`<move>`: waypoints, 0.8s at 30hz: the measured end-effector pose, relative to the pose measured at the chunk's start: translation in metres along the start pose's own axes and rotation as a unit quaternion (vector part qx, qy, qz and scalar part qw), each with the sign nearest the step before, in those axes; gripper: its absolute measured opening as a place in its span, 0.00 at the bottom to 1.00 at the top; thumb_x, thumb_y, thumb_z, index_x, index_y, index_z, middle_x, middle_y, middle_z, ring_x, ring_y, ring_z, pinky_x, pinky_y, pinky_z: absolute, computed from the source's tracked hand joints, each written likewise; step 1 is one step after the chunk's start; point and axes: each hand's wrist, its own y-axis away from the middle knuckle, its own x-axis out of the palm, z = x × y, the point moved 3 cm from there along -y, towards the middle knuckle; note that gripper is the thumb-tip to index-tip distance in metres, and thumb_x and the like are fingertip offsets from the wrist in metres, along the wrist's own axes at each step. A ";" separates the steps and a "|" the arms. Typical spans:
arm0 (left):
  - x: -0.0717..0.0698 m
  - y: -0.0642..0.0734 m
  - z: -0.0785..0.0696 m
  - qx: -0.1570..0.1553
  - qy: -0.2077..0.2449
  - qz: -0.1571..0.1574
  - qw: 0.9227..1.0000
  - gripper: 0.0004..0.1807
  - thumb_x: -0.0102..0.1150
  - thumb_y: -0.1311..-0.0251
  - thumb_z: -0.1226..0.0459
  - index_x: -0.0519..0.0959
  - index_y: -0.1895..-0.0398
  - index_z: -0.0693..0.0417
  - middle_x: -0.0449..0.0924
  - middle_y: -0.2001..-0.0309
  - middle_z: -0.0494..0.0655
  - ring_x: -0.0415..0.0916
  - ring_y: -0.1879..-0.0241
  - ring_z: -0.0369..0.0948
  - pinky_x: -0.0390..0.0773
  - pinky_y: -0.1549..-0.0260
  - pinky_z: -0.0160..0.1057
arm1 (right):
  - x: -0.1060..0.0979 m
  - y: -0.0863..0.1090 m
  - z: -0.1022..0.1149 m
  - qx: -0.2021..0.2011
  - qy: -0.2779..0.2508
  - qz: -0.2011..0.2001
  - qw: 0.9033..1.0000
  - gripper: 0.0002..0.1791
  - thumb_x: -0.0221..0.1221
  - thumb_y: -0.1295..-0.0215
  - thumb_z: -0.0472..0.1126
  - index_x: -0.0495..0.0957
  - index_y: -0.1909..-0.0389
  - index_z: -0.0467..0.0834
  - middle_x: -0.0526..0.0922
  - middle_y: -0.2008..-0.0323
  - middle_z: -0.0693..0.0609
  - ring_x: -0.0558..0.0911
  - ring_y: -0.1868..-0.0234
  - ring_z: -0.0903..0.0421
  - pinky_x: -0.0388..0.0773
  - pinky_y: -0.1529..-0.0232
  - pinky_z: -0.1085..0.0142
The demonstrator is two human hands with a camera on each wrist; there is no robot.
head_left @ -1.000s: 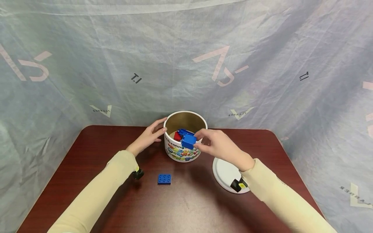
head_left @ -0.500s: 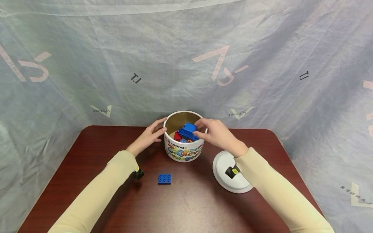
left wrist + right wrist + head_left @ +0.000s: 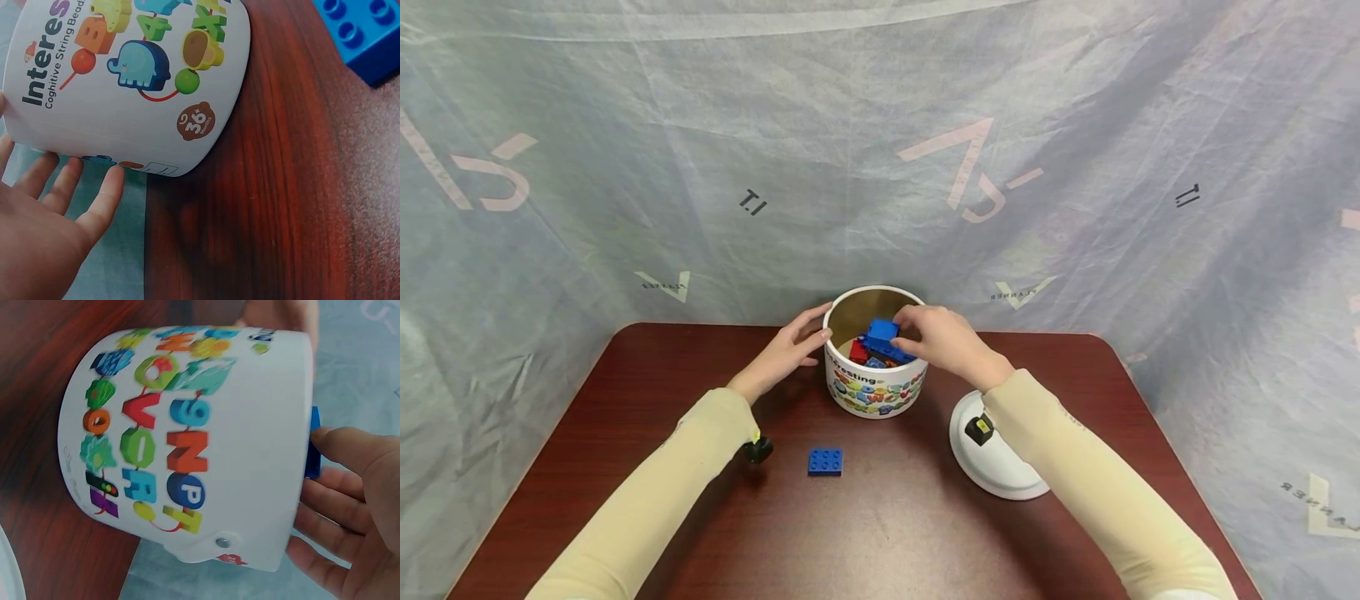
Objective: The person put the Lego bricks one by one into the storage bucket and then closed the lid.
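My right hand (image 3: 946,343) reaches over the right rim of a round white bucket (image 3: 872,393) printed with colourful letters and animals. Between thumb and fingers it pinches a blue toy brick (image 3: 882,332), which sits just inside the opening over other bricks. In the right wrist view, a sliver of this blue brick (image 3: 315,444) shows past the rim. My left hand (image 3: 781,354) lies against the bucket's left side, thumb near the rim. Its extended fingers (image 3: 103,203) touch the outer wall in the left wrist view. A red brick (image 3: 857,352) lies inside the bucket.
A flat blue brick with studs (image 3: 825,462) lies on the dark red table (image 3: 880,533) in front of the bucket. The white lid (image 3: 1000,468) rests at the right, partly under my right forearm. A grey printed cloth (image 3: 850,167) hangs behind the table.
My right hand has carried the blue brick from in front of the bucket's rim back and down into its opening. My left hand has stayed in place.
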 end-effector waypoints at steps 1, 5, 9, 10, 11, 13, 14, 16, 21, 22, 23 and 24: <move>0.000 0.000 0.000 -0.001 0.000 0.000 1.000 0.34 0.54 0.22 0.50 0.58 0.17 0.34 0.59 0.20 0.55 0.65 0.26 0.54 0.76 0.39 0.64 | 0.002 -0.001 -0.001 -0.003 0.005 0.004 1.000 0.19 0.70 0.32 0.46 0.84 0.46 0.40 0.89 0.53 0.46 0.87 0.53 0.49 0.85 0.51 0.51; 0.000 0.000 0.000 -0.001 -0.001 0.001 1.000 0.34 0.54 0.21 0.50 0.57 0.17 0.34 0.59 0.20 0.55 0.65 0.25 0.54 0.77 0.39 0.64 | 0.007 -0.005 -0.003 -0.014 0.019 0.007 1.000 0.19 0.70 0.33 0.45 0.84 0.47 0.40 0.89 0.54 0.46 0.87 0.54 0.49 0.85 0.52 0.52; 0.000 0.000 0.000 0.000 -0.003 0.000 1.000 0.34 0.54 0.21 0.51 0.57 0.17 0.35 0.59 0.20 0.54 0.64 0.25 0.54 0.77 0.40 0.63 | 0.010 -0.008 -0.003 -0.029 0.029 -0.001 0.999 0.18 0.71 0.34 0.45 0.84 0.49 0.39 0.89 0.55 0.46 0.87 0.55 0.49 0.85 0.52 0.53; 0.000 -0.001 0.000 0.000 -0.003 -0.001 1.000 0.34 0.54 0.22 0.51 0.57 0.17 0.35 0.59 0.20 0.53 0.64 0.25 0.53 0.77 0.40 0.63 | 0.010 -0.009 -0.002 -0.033 0.031 -0.003 0.999 0.17 0.72 0.34 0.45 0.85 0.50 0.39 0.89 0.56 0.46 0.87 0.55 0.49 0.85 0.52 0.54; 0.000 -0.001 0.001 0.000 -0.003 -0.001 1.000 0.34 0.54 0.22 0.51 0.57 0.17 0.35 0.60 0.20 0.53 0.64 0.25 0.53 0.77 0.40 0.62 | 0.011 -0.010 -0.002 -0.038 0.034 -0.005 0.999 0.17 0.72 0.34 0.45 0.85 0.50 0.39 0.89 0.56 0.46 0.87 0.56 0.49 0.85 0.52 0.54; -0.001 -0.001 0.000 -0.001 -0.003 -0.001 1.000 0.35 0.54 0.22 0.51 0.57 0.16 0.36 0.59 0.20 0.54 0.65 0.25 0.53 0.78 0.40 0.62 | 0.012 -0.012 -0.001 -0.044 0.041 -0.007 0.998 0.17 0.72 0.35 0.45 0.85 0.52 0.39 0.90 0.57 0.45 0.87 0.56 0.49 0.84 0.51 0.54; -0.001 -0.001 0.000 -0.002 -0.003 0.000 1.000 0.35 0.54 0.22 0.51 0.57 0.16 0.36 0.59 0.20 0.54 0.65 0.25 0.54 0.78 0.40 0.62 | 0.012 -0.013 -0.001 -0.046 0.044 -0.007 0.998 0.17 0.73 0.35 0.46 0.85 0.52 0.39 0.90 0.57 0.45 0.87 0.56 0.49 0.84 0.50 0.53; -0.001 0.000 0.001 -0.005 -0.003 -0.001 1.000 0.34 0.55 0.22 0.50 0.58 0.17 0.35 0.60 0.20 0.54 0.65 0.26 0.53 0.78 0.40 0.62 | 0.014 -0.015 -0.002 -0.046 0.051 -0.002 0.998 0.18 0.73 0.36 0.46 0.86 0.52 0.39 0.90 0.57 0.46 0.87 0.55 0.49 0.82 0.47 0.51; -0.002 -0.001 0.002 -0.004 -0.003 -0.003 1.000 0.34 0.55 0.22 0.50 0.59 0.17 0.35 0.60 0.21 0.55 0.66 0.26 0.53 0.79 0.41 0.61 | 0.017 -0.017 -0.004 -0.040 0.065 0.009 0.997 0.17 0.72 0.35 0.47 0.86 0.52 0.40 0.90 0.57 0.47 0.86 0.52 0.49 0.77 0.44 0.48; -0.002 -0.001 0.002 -0.003 -0.003 -0.004 1.000 0.34 0.55 0.22 0.51 0.59 0.17 0.36 0.60 0.21 0.55 0.65 0.26 0.54 0.79 0.41 0.61 | 0.018 -0.018 -0.005 -0.038 0.067 0.009 0.997 0.17 0.72 0.35 0.47 0.86 0.52 0.40 0.90 0.57 0.48 0.86 0.52 0.49 0.76 0.43 0.48; -0.002 -0.001 0.002 -0.003 -0.002 -0.006 1.000 0.34 0.55 0.22 0.51 0.59 0.17 0.35 0.61 0.21 0.55 0.66 0.26 0.53 0.79 0.41 0.61 | 0.018 -0.018 -0.005 -0.037 0.067 0.010 0.997 0.17 0.72 0.34 0.47 0.86 0.52 0.40 0.90 0.57 0.48 0.85 0.51 0.48 0.76 0.43 0.47; -0.002 -0.001 0.002 -0.002 -0.002 -0.006 1.000 0.34 0.55 0.22 0.51 0.59 0.17 0.36 0.60 0.21 0.55 0.65 0.26 0.54 0.79 0.41 0.61 | 0.019 -0.018 -0.006 -0.037 0.067 0.010 0.997 0.17 0.72 0.34 0.47 0.86 0.51 0.40 0.90 0.57 0.48 0.85 0.51 0.48 0.76 0.43 0.47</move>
